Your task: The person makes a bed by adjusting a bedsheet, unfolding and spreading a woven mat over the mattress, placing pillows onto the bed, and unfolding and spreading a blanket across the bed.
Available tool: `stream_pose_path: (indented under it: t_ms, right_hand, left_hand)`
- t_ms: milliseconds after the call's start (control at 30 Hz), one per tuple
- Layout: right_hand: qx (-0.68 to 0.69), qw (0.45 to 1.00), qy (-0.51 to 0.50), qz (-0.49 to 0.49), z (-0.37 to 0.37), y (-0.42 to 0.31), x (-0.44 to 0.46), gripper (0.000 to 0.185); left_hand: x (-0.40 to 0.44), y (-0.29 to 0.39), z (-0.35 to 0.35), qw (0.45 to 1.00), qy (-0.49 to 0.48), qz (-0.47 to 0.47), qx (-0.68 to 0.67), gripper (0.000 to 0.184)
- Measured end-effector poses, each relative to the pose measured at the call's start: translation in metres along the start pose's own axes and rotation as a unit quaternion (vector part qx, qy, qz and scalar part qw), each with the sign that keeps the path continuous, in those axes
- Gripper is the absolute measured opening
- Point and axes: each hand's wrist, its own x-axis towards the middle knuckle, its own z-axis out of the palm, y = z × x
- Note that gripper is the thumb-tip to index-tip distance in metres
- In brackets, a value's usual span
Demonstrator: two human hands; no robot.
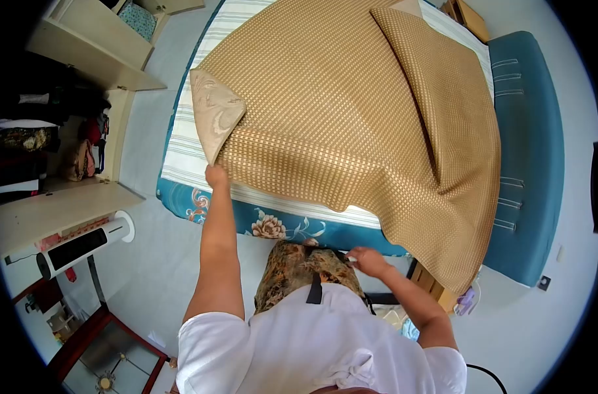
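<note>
A tan woven sleeping mat (312,98) lies rumpled across the bed, with a long raised fold toward the headboard side. Its near left corner is turned over, showing a pale, swirl-patterned underside (215,111). My left hand (217,176) reaches forward with fingers closed on the mat's edge, just below that folded corner. My right hand (368,261) hangs at the bed's near side in front of my hip, below the mat's hanging edge. Its fingers are loosely bent and apart, with nothing visible in them. Striped white bedding (184,154) shows under the mat.
A blue padded headboard (527,157) stands at the right. The blue floral mattress side (292,225) faces me. Left are an open wardrobe (131,125) with clothes, a white tower-shaped appliance (85,244) and a red-framed glass table (108,354). A wooden bedside unit (430,282) sits partly under the mat.
</note>
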Motion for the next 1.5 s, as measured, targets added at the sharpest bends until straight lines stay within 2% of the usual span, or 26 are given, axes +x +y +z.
stream_pose_path:
  t_ms: [33,100,200,300,333,467,567,600,667,733,800,867,933,1000,1033,1133,1200,1233,1333,1433,1467,1500]
  right_hand:
    - [-0.007,1.000,0.013,0.016,-0.004,0.001,-0.006,0.022]
    - [-0.035,0.997,0.040,0.050,-0.018,0.006,-0.013,0.020]
    - [-0.056,0.989,0.105,0.085,-0.025,0.012,-0.021,0.020]
    - [-0.029,0.988,0.101,0.110,-0.026,0.005,-0.028,0.020]
    - [-0.043,0.988,0.096,0.109,-0.020,0.003,-0.032,0.023]
    - [-0.020,0.994,0.078,0.077,0.033,0.001,-0.044,0.027]
    - [-0.019,0.998,0.033,0.047,0.068,-0.015,-0.051,0.029]
    - [-0.018,0.999,0.022,0.036,0.079,-0.023,-0.051,0.029]
    - [0.015,0.999,-0.002,0.030,0.102,-0.040,-0.045,0.029]
    - [0.014,1.000,-0.003,-0.005,0.112,-0.062,-0.031,0.030]
    - [0.045,0.998,-0.036,-0.012,0.108,-0.096,-0.015,0.033]
    - [0.083,0.995,0.031,-0.046,0.101,-0.133,0.010,0.037]
    - [0.080,0.984,0.120,-0.100,0.093,-0.178,0.042,0.044]
    - [0.035,0.962,0.221,-0.156,0.083,-0.230,0.081,0.054]
    - [0.014,0.947,0.268,-0.175,0.080,-0.258,0.102,0.057]
    - [0.012,0.910,0.390,-0.138,0.069,-0.345,0.159,0.057]
    - [0.006,0.865,0.494,-0.085,0.064,-0.388,0.208,0.053]
    - [0.010,0.879,0.474,-0.056,0.057,-0.405,0.228,0.049]
    - [0.022,0.907,0.419,0.029,0.048,-0.422,0.266,0.037]
    - [0.040,0.909,0.410,0.060,0.057,-0.420,0.304,0.028]
    - [0.048,0.911,0.405,0.055,0.063,-0.418,0.305,0.027]
    - [0.057,0.913,0.401,0.051,0.071,-0.416,0.304,0.028]
  left_hand:
    - [0.003,-0.017,-0.016,0.999,0.006,-0.026,-0.018,0.034]
    - [0.010,-0.064,-0.054,0.995,0.008,-0.017,-0.093,0.038]
    - [-0.043,-0.058,-0.129,0.996,0.014,-0.065,-0.063,0.049]
    - [-0.076,-0.101,-0.157,0.995,0.030,-0.093,-0.008,0.058]
    - [-0.090,-0.107,-0.167,0.985,0.008,-0.163,0.052,0.058]
    - [-0.117,-0.169,-0.174,0.958,-0.009,-0.235,-0.161,0.051]
    - [-0.129,-0.184,-0.166,0.970,0.001,-0.106,-0.218,0.047]
    - [-0.113,-0.207,-0.157,0.996,-0.022,-0.031,-0.083,0.046]
    - [-0.133,-0.171,-0.166,0.992,-0.081,-0.089,-0.038,0.048]
    - [-0.136,-0.160,-0.162,0.995,-0.083,-0.061,0.009,0.047]
    - [-0.162,-0.126,-0.180,0.984,-0.108,0.030,0.141,0.051]
    - [-0.151,-0.150,-0.156,0.971,-0.137,0.092,0.172,0.045]
    - [-0.198,-0.099,-0.198,0.961,-0.134,0.200,0.139,0.040]
    - [-0.204,-0.086,-0.212,0.879,-0.125,0.340,0.311,0.043]
    - [-0.208,-0.081,-0.219,0.853,-0.106,0.393,0.326,0.044]
    - [-0.216,-0.067,-0.241,0.787,-0.047,0.536,0.303,0.045]
    - [-0.197,-0.090,-0.232,0.750,-0.043,0.622,0.220,0.045]
    - [-0.185,-0.094,-0.243,0.727,-0.044,0.662,0.177,0.045]
    - [-0.163,-0.091,-0.304,0.745,-0.171,0.565,0.311,0.043]
    - [-0.100,-0.123,-0.369,0.771,-0.329,0.504,0.208,0.040]
    - [-0.065,-0.159,-0.365,0.769,-0.312,0.517,0.210,0.038]
    - [-0.039,-0.175,-0.383,0.780,-0.340,0.478,0.216,0.037]
